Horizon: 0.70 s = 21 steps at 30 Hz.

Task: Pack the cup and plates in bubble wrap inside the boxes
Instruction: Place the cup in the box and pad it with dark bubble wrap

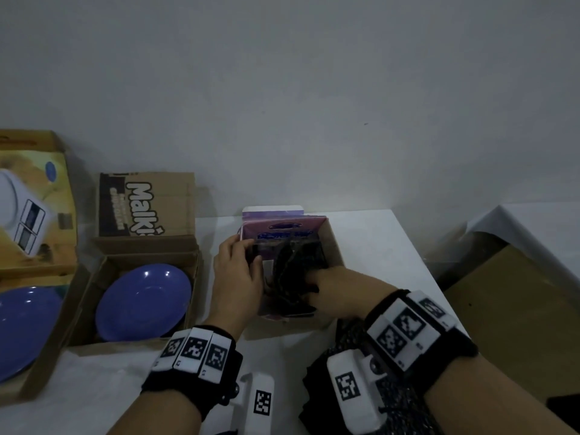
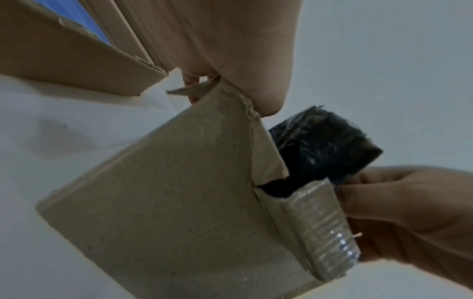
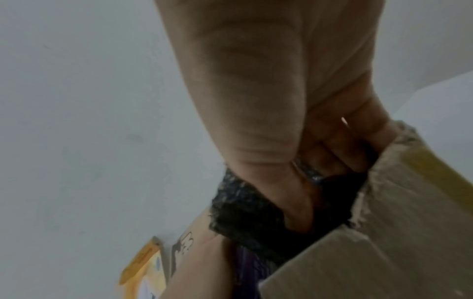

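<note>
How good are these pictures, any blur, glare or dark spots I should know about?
Head view: dim and soft, small glare spots on the blue round plate in its brown cardboard box. Left wrist view: sharpest, glare on clear tape along the small cardboard box. Right wrist view: blurred, the right hand fills the frame and the black bubble wrap bundle shows little detail.

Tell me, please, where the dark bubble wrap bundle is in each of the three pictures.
Head: centre, inside the small box, the bundle between left hand and right hand.
Left wrist: right of centre, the bundle sticks up above the cardboard wall.
Right wrist: lower centre, the bundle under the right hand's fingers.
Shared landmark: the small box's torn cardboard edge.
</note>
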{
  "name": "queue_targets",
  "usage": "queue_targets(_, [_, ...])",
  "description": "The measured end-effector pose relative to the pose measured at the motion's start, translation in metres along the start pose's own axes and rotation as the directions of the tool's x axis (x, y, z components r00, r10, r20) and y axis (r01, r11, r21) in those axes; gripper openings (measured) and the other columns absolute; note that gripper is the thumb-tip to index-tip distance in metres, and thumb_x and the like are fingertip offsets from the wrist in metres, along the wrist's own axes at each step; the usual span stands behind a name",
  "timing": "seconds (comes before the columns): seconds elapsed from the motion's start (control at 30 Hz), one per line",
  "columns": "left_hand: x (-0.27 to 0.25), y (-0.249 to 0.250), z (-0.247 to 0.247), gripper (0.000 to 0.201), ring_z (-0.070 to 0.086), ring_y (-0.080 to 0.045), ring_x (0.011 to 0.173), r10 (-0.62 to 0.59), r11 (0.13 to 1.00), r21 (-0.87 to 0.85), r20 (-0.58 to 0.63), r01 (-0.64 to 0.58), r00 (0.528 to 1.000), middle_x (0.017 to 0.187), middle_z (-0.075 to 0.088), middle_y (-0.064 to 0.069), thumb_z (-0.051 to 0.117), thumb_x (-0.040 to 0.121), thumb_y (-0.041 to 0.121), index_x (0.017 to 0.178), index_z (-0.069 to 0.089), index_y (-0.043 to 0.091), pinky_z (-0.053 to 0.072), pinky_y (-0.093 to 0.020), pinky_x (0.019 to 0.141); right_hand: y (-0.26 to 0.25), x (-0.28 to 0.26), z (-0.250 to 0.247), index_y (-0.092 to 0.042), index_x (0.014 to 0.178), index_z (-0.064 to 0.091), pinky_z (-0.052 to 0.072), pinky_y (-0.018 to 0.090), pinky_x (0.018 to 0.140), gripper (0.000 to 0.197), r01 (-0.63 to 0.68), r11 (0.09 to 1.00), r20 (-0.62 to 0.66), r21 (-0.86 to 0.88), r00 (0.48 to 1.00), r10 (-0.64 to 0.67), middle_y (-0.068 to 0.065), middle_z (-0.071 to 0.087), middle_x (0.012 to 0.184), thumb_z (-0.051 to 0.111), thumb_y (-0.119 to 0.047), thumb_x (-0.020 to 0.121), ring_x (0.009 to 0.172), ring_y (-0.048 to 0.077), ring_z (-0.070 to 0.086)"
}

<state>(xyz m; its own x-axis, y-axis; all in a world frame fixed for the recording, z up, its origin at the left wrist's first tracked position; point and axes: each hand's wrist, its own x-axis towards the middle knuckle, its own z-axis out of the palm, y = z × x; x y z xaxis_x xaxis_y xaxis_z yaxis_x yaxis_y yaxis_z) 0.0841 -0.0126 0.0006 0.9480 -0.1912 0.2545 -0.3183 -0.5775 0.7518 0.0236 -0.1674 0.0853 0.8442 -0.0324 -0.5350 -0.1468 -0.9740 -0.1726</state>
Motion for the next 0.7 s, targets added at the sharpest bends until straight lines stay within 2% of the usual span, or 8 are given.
queue_targets(0.13, [0.001,0.001,0.0,0.027,0.042,-0.025,0.119,-0.006,1.0,-0.013,0.004,0.006,1.0,0.133,0.04,-0.009,0.047,0.095,0.015,0.121,0.052,0.011,0.03,-0.028,0.098,-0.009,-0.015,-0.004,-0.028,0.138,0.022,0.049,0.037,0.078,0.082,0.206,0.972,-0.4,-0.113,0.886,-0.234,0.008,0.018,0.147,0.071,-0.02,0.072,0.119,0.031,0.045])
queue_targets(0.2, [0.001,0.001,0.0,0.027,0.042,-0.025,0.12,-0.008,0.999,-0.035,0.003,0.008,1.0,0.134,0.04,-0.01,0.043,0.096,0.014,0.121,0.052,0.011,0.03,-0.028,0.099,-0.013,-0.014,0.0,-0.04,0.141,0.022,0.044,0.042,0.096,0.083,0.333,0.926,-0.336,-0.179,0.864,-0.375,-0.001,0.002,0.156,0.068,-0.021,0.075,0.131,0.028,0.029])
queue_targets(0.27, [0.001,0.001,0.0,0.027,0.041,-0.025,0.12,-0.016,0.999,-0.035,-0.008,0.015,1.0,0.134,0.04,-0.01,0.04,0.097,0.012,0.121,0.053,0.012,0.031,-0.028,0.098,-0.012,-0.01,0.005,-0.034,0.135,0.042,0.042,0.039,0.096,0.055,0.283,0.924,-0.239,-0.259,0.908,-0.345,0.001,0.022,0.154,0.06,-0.025,0.085,0.128,0.025,0.033])
queue_targets(0.33, [0.001,0.001,0.0,0.027,0.041,-0.025,0.12,-0.021,0.999,-0.024,-0.011,0.021,1.0,0.134,0.04,-0.009,0.04,0.096,0.01,0.121,0.053,0.013,0.03,-0.027,0.098,-0.002,-0.008,0.003,-0.018,0.112,0.061,0.043,0.031,0.078,0.024,0.176,0.93,-0.238,-0.324,0.936,-0.26,0.006,0.057,0.122,0.052,-0.021,0.09,0.11,0.024,0.05])
queue_targets(0.47, [0.0,0.001,0.001,0.028,0.04,-0.024,0.119,-0.019,1.0,-0.004,-0.009,0.019,1.0,0.133,0.039,-0.007,0.044,0.095,0.011,0.121,0.052,0.013,0.029,-0.026,0.097,0.008,-0.005,0.005,-0.01,0.066,0.045,0.037,0.031,0.067,0.034,0.167,0.965,-0.004,-0.202,0.985,-0.172,0.005,0.053,0.075,0.037,-0.025,0.096,0.076,0.025,0.052])
queue_targets(0.53, [0.0,0.002,0.001,0.028,0.04,-0.022,0.119,-0.028,1.0,-0.006,-0.012,0.028,1.0,0.134,0.038,-0.006,0.045,0.094,0.011,0.121,0.051,0.014,0.03,-0.026,0.096,0.0,-0.006,0.003,-0.009,0.077,0.047,0.036,0.032,0.072,0.037,0.152,0.981,0.093,-0.122,0.986,-0.141,0.01,0.057,0.086,0.028,-0.03,0.1,0.08,0.024,0.049])
queue_targets(0.63, [0.0,0.004,0.001,0.028,0.039,-0.021,0.12,-0.035,0.999,-0.006,-0.007,0.035,0.999,0.135,0.038,-0.006,0.046,0.094,0.012,0.122,0.051,0.014,0.029,-0.025,0.097,-0.016,-0.008,-0.002,-0.01,0.118,0.054,0.033,0.028,0.079,0.035,0.085,0.996,0.134,-0.012,0.988,-0.083,0.015,0.052,0.13,0.028,-0.028,0.103,0.111,0.029,0.049])
queue_targets(0.7, [0.0,0.004,-0.001,0.028,0.039,-0.022,0.121,-0.031,1.0,-0.005,-0.002,0.031,1.0,0.135,0.038,-0.006,0.046,0.094,0.011,0.122,0.051,0.014,0.028,-0.024,0.097,-0.019,-0.001,0.005,-0.005,0.131,0.048,0.035,0.028,0.09,0.038,0.055,0.998,0.156,-0.044,0.987,-0.048,0.011,0.048,0.137,0.032,-0.024,0.102,0.123,0.03,0.047])
